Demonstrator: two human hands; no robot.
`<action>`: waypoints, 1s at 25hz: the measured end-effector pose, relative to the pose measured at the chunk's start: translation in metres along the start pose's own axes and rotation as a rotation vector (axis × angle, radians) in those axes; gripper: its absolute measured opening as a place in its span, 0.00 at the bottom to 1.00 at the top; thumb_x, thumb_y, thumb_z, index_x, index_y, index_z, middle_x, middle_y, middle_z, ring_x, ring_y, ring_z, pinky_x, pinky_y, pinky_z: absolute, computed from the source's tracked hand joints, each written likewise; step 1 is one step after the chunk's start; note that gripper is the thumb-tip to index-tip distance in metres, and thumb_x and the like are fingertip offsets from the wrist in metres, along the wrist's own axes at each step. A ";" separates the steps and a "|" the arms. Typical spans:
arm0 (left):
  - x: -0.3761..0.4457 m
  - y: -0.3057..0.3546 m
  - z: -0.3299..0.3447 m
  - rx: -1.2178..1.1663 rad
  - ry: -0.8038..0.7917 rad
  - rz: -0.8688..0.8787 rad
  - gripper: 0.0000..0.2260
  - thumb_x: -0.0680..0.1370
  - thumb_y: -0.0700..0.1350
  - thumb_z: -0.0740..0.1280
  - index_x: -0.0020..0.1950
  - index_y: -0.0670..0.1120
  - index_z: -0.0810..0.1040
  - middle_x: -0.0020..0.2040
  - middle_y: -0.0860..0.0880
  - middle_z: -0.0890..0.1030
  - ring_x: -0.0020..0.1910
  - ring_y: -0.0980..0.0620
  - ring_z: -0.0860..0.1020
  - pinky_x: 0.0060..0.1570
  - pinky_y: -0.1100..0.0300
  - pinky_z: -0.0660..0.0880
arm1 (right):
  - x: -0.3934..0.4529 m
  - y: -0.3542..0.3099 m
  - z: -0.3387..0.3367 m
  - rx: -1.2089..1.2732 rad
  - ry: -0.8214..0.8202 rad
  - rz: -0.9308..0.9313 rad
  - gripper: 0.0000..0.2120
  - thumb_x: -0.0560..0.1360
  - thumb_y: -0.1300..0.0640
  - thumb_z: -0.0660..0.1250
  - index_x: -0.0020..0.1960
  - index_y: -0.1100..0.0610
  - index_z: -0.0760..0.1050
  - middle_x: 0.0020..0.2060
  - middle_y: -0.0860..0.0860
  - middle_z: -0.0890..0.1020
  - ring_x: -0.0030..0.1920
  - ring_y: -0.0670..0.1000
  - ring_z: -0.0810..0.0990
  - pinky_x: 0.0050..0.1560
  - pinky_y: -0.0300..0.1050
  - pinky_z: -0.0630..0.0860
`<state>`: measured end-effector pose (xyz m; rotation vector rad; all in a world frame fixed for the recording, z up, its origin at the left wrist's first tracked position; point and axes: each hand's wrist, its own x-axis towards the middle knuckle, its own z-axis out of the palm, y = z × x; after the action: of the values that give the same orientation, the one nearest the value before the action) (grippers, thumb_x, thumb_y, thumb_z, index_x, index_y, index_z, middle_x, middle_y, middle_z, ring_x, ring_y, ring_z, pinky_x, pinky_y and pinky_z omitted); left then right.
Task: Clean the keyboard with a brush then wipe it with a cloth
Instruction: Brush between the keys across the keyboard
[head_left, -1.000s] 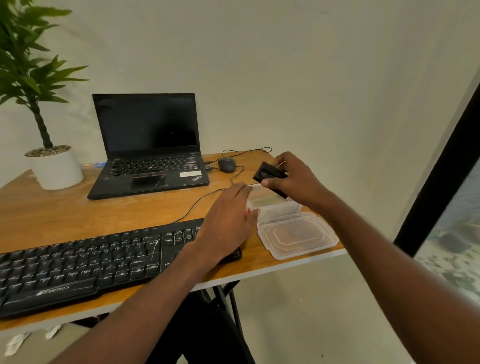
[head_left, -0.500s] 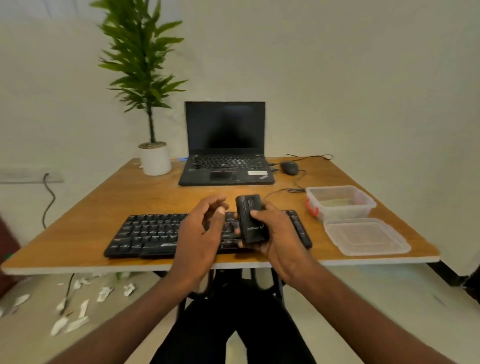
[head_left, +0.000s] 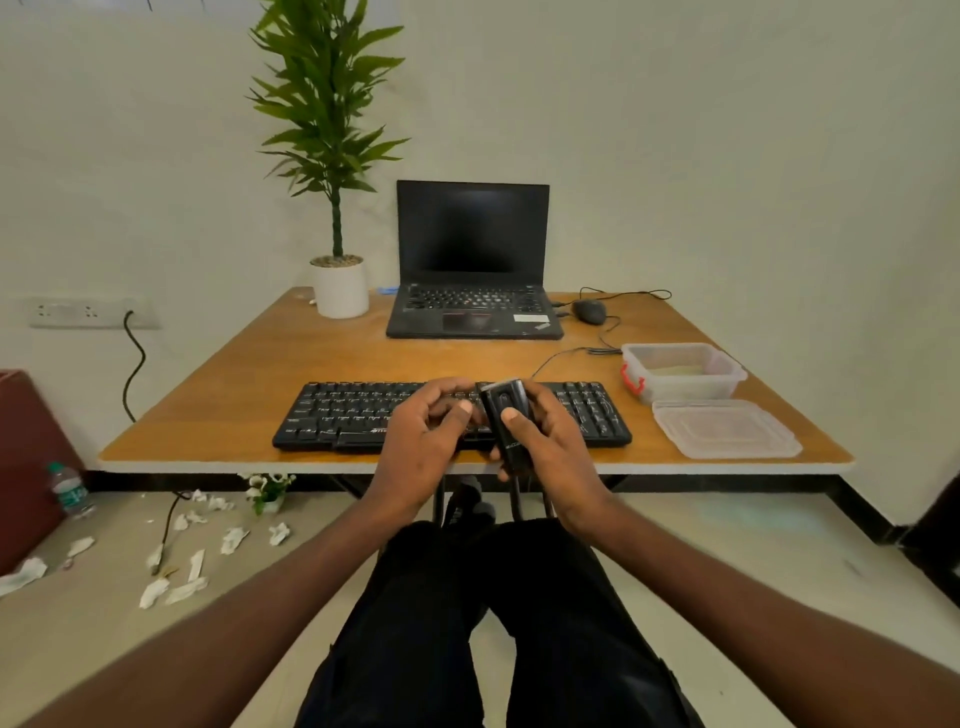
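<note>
A black keyboard (head_left: 353, 415) lies near the front edge of the wooden table (head_left: 249, 379). My right hand (head_left: 550, 447) grips a small black oblong case (head_left: 506, 421) upright over the keyboard's middle, thumb on its front face. My left hand (head_left: 426, 436) hovers just left of the case with curled fingers, its fingertips close to the case's top; I cannot tell if they touch it. No bristles and no cloth are in view.
An open clear box (head_left: 680, 371) with a red latch and its lid (head_left: 724, 428) sit at the right. A black laptop (head_left: 472, 291), a mouse (head_left: 589, 312) and a potted plant (head_left: 337, 280) stand at the back. Paper scraps (head_left: 182, 561) and a bottle (head_left: 70, 491) lie on the floor.
My right hand brought the black case from above the clear box to over the keyboard's middle. My left hand left the keyboard's right end and came beside the case. The view pulled back.
</note>
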<state>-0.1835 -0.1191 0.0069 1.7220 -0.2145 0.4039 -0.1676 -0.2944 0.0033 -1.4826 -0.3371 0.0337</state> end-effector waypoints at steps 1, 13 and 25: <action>0.002 0.000 0.000 -0.037 0.000 -0.014 0.12 0.85 0.37 0.66 0.67 0.44 0.80 0.48 0.46 0.88 0.50 0.50 0.86 0.53 0.60 0.80 | 0.001 0.000 0.000 0.010 0.005 -0.004 0.17 0.84 0.54 0.65 0.73 0.50 0.71 0.56 0.57 0.84 0.42 0.56 0.84 0.36 0.49 0.82; 0.014 0.009 0.004 -0.193 -0.088 -0.098 0.13 0.84 0.38 0.67 0.69 0.44 0.76 0.47 0.42 0.88 0.47 0.44 0.87 0.51 0.49 0.84 | 0.011 -0.007 -0.012 0.020 0.127 -0.039 0.11 0.81 0.53 0.70 0.60 0.57 0.82 0.41 0.60 0.84 0.30 0.56 0.78 0.25 0.45 0.73; 0.048 -0.055 -0.167 0.423 -0.026 -0.173 0.53 0.64 0.76 0.74 0.82 0.56 0.61 0.79 0.55 0.70 0.77 0.56 0.67 0.73 0.50 0.68 | 0.072 -0.034 0.032 -0.300 0.088 -0.122 0.19 0.74 0.51 0.79 0.61 0.47 0.77 0.52 0.46 0.85 0.52 0.44 0.84 0.49 0.42 0.81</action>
<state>-0.1442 0.0584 -0.0009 2.1434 0.0049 0.3135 -0.1128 -0.2508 0.0525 -1.7510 -0.3722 -0.1867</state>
